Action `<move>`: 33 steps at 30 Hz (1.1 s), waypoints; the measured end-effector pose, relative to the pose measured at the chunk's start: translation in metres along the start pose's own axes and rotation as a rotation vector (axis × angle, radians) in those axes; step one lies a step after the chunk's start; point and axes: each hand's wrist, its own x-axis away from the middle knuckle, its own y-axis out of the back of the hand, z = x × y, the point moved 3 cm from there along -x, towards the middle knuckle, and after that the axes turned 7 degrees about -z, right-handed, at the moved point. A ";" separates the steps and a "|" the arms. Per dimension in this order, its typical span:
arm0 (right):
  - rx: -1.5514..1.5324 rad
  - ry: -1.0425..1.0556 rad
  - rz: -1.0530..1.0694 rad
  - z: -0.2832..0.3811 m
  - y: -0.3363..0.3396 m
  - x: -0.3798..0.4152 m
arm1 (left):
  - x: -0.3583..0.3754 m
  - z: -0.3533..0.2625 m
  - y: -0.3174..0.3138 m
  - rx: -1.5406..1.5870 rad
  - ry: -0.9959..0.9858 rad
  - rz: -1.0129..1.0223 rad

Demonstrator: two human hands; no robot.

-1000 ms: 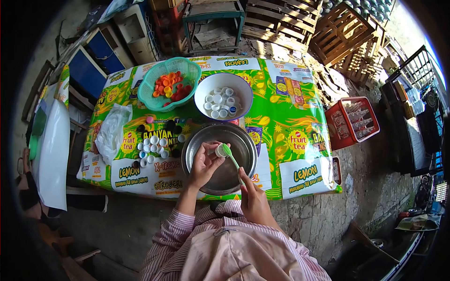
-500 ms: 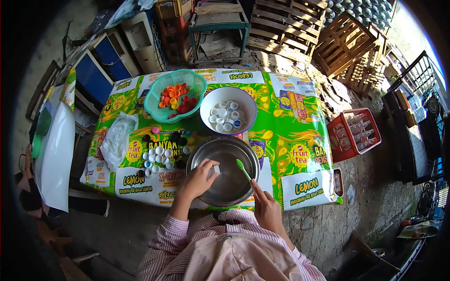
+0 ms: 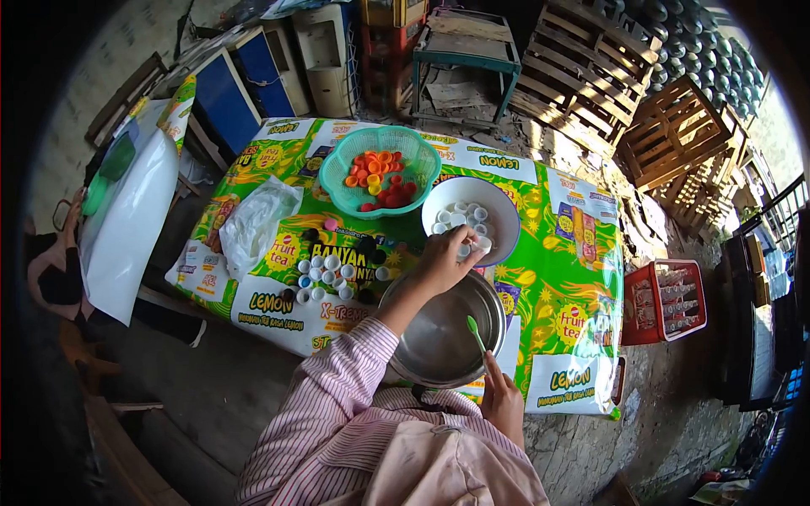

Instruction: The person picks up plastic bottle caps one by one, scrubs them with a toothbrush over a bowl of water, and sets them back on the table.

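Premises appear to be a makeshift workshop or storage yard; which of these cannot be determined. Indicators: worn concrete floor [image 3: 582, 447]; wooden pallets [image 3: 584, 78] at far right, sunlit; stacked crates [image 3: 390, 52], far side; table [image 3: 553, 253] under printed advertising sheeting.

"Fruit tea", "LEMON" on the tablecloth [image 3: 544, 278]

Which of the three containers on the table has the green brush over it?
The round metal basin: the right hand holds the brush over it. It is the only metal one; the turquoise plastic basket and blue-rimmed white bowl hold small caps.
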 end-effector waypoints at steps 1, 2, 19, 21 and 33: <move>0.020 0.016 -0.028 -0.004 -0.002 0.001 | -0.008 0.006 -0.005 -0.109 -0.091 -0.088; 0.041 0.030 -0.057 -0.005 -0.003 0.001 | -0.010 0.011 -0.009 -0.217 -0.182 -0.173; 0.023 0.021 -0.043 -0.007 -0.006 -0.002 | 0.119 0.128 0.071 -0.841 0.330 -0.171; 0.019 0.015 -0.055 -0.009 -0.005 0.000 | 0.118 0.129 0.071 -0.822 0.320 -0.183; -0.021 -0.094 -0.038 -0.020 0.010 0.002 | 0.101 -0.004 0.055 -0.454 0.016 -0.062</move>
